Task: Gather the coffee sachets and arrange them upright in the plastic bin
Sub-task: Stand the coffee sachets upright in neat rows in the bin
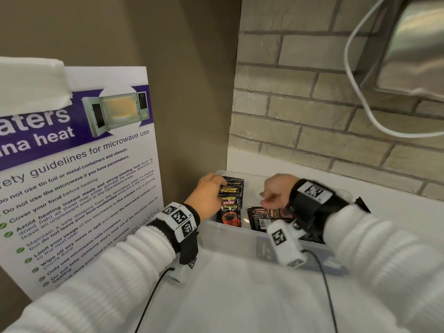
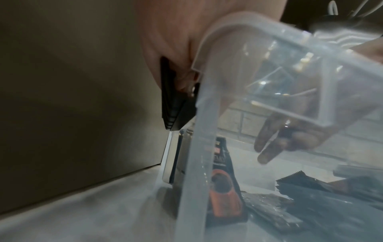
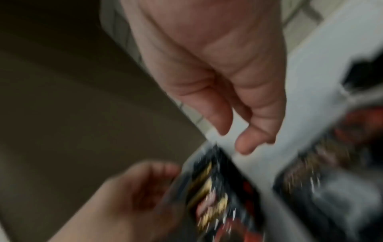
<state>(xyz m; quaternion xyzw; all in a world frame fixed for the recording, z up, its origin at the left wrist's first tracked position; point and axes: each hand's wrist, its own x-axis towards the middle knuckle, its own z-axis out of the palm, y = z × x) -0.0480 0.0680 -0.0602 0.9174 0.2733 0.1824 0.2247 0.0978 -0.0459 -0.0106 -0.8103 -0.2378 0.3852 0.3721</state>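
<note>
A clear plastic bin (image 1: 240, 234) stands on the white counter. At its left end my left hand (image 1: 219, 192) grips a stack of black coffee sachets (image 1: 231, 200) standing upright against the wall; the left wrist view shows their edges (image 2: 172, 104) under my thumb. More sachets (image 1: 262, 218) lie flat on the bin floor, right of the stack. My right hand (image 1: 265, 199) hovers over them, blurred. In the right wrist view its fingers (image 3: 217, 117) are loosely curled and hold nothing, with the held stack (image 3: 217, 196) below.
A microwave safety poster (image 1: 79, 176) leans against the brown wall to the left of the bin. Behind the bin runs a brick wall (image 1: 324, 104). A white cable (image 1: 360, 97) and a steel appliance (image 1: 418, 44) hang at upper right. A dark packet (image 1: 361, 203) pokes out beyond my right wrist.
</note>
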